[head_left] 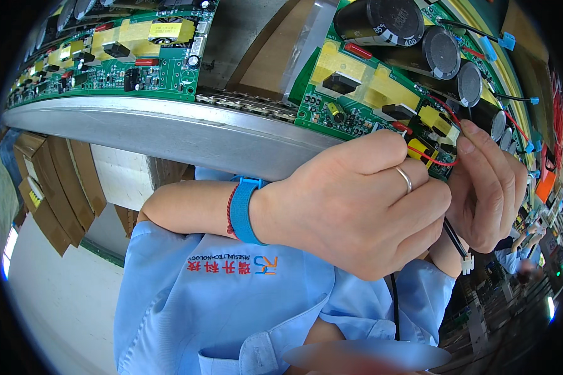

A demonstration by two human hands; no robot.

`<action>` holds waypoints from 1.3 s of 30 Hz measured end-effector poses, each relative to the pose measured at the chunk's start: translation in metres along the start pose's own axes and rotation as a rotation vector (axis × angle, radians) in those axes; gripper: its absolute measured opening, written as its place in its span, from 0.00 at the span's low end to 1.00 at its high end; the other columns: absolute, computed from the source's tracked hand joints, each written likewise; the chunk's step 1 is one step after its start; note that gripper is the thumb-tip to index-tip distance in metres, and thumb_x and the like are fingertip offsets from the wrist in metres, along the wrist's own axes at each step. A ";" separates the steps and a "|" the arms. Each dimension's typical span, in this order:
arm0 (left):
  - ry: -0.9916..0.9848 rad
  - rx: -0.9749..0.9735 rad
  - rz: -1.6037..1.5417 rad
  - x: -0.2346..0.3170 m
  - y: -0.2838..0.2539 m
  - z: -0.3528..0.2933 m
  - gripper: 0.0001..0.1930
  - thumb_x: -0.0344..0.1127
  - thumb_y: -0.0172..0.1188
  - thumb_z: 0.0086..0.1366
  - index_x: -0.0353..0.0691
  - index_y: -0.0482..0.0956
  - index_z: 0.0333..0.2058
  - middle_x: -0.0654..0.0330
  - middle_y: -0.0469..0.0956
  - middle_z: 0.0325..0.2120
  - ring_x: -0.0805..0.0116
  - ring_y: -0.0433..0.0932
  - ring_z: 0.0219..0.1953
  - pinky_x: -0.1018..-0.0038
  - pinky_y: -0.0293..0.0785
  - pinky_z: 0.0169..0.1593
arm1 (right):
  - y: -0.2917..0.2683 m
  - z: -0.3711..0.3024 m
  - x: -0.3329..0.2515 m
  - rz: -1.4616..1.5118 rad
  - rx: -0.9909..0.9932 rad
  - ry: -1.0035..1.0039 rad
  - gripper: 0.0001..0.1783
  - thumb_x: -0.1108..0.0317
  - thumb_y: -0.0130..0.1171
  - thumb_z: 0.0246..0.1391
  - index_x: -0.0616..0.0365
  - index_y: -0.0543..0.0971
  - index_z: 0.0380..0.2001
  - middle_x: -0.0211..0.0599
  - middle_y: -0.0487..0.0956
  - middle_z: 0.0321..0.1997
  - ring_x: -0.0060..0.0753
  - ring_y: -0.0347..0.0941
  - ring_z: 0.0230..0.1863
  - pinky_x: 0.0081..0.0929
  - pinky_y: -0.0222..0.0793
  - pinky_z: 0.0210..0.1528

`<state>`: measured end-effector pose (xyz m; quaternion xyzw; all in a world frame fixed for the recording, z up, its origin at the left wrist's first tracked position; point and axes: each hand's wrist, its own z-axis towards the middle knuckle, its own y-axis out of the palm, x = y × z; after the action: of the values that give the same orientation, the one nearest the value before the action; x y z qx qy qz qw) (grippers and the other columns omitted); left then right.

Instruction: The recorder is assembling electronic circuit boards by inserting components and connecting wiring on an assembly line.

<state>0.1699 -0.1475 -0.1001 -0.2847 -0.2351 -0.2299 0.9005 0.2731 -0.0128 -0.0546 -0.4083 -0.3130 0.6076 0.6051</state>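
My left hand, with a ring and a blue wristband, is closed over the near edge of a green circuit board; what lies in its curled fingers is hidden. Beside it, my right hand pinches a thin red wire between thumb and fingertip. This wire loops across to the left hand's fingertips, above yellow-wrapped parts of the board. A black cable with a white plug hangs below the two hands. Large black capacitors stand along the board just beyond my right fingers.
A second green circuit board lies at the far left. A silver metal rail and a chain run along the boards' near side. Wires with blue connectors stick out at the right. Folded cardboard stands at the left.
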 end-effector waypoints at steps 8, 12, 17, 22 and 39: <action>-0.020 -0.066 0.025 -0.004 -0.006 0.010 0.13 0.35 0.55 0.37 0.34 0.77 0.24 0.63 0.65 0.21 0.74 0.64 0.18 0.76 0.59 0.24 | -0.014 0.008 0.018 0.046 -0.081 0.053 0.21 0.89 0.60 0.38 0.67 0.81 0.40 0.46 0.84 0.36 0.36 0.79 0.32 0.25 0.73 0.35; 0.006 0.013 0.204 -0.005 0.000 0.016 0.14 0.34 0.58 0.44 0.35 0.78 0.32 0.64 0.67 0.22 0.75 0.66 0.18 0.77 0.60 0.23 | -0.038 -0.008 0.038 0.284 0.117 0.365 0.16 0.83 0.55 0.58 0.73 0.76 0.50 0.55 0.80 0.49 0.39 0.79 0.50 0.29 0.75 0.51; -0.090 -0.103 0.340 -0.004 0.005 0.024 0.09 0.29 0.62 0.48 0.37 0.78 0.31 0.64 0.69 0.22 0.73 0.68 0.16 0.77 0.60 0.20 | -0.053 0.009 0.037 -0.004 -0.196 -0.079 0.15 0.86 0.51 0.55 0.72 0.79 0.46 0.55 0.81 0.46 0.49 0.78 0.50 0.36 0.73 0.53; -0.022 -0.244 0.476 -0.003 0.002 0.028 0.06 0.30 0.58 0.49 0.40 0.77 0.28 0.63 0.68 0.22 0.74 0.67 0.14 0.76 0.59 0.21 | -0.021 0.015 0.034 -0.065 -0.144 -0.155 0.21 0.81 0.54 0.41 0.64 0.81 0.42 0.43 0.82 0.42 0.47 0.78 0.48 0.35 0.72 0.50; -0.413 -0.457 0.389 -0.027 -0.073 0.015 0.10 0.21 0.55 0.57 0.33 0.79 0.39 0.53 0.78 0.37 0.49 0.76 0.36 0.61 0.72 0.41 | -0.046 -0.030 -0.031 0.246 -0.090 -0.029 0.17 0.74 0.63 0.42 0.58 0.84 0.40 0.38 0.84 0.41 0.31 0.79 0.30 0.26 0.71 0.26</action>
<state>0.1045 -0.1839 -0.0752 -0.5584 -0.2960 -0.0386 0.7740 0.3198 -0.0434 -0.0247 -0.4614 -0.2962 0.6683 0.5028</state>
